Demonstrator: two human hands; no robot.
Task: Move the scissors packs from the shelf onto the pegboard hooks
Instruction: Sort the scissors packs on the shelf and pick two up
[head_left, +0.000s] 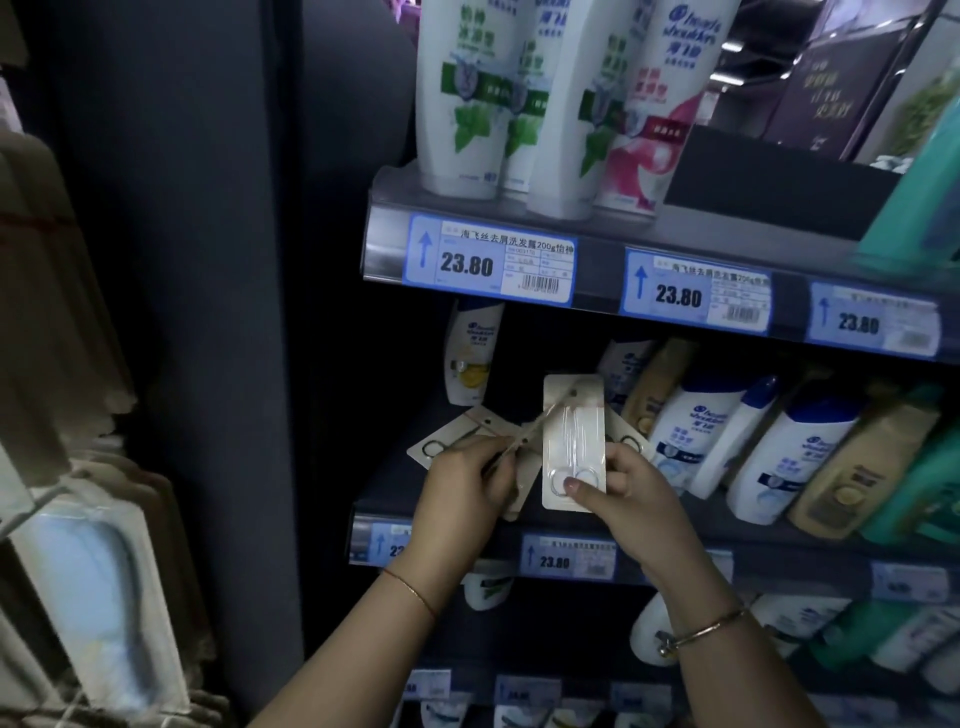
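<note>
My right hand (618, 491) pinches the bottom of a white scissors pack (574, 431) and holds it upright in front of the middle shelf. A thin elastic band (540, 423) runs from the pack's top hole down to my left hand (465, 480), whose fingers are closed on the band. Behind my left hand more scissors packs (457, 434) lie fanned on the middle shelf (810, 553). Pegboard hooks (31, 512) with hanging blister packs fill the far left, blurred.
Shampoo bottles (696, 441) stand on the middle shelf right of the packs, and larger white bottles (467, 98) on the shelf above. Price tags (491, 265) line the shelf edges. A dark upright panel (208, 312) separates the shelves from the pegboard.
</note>
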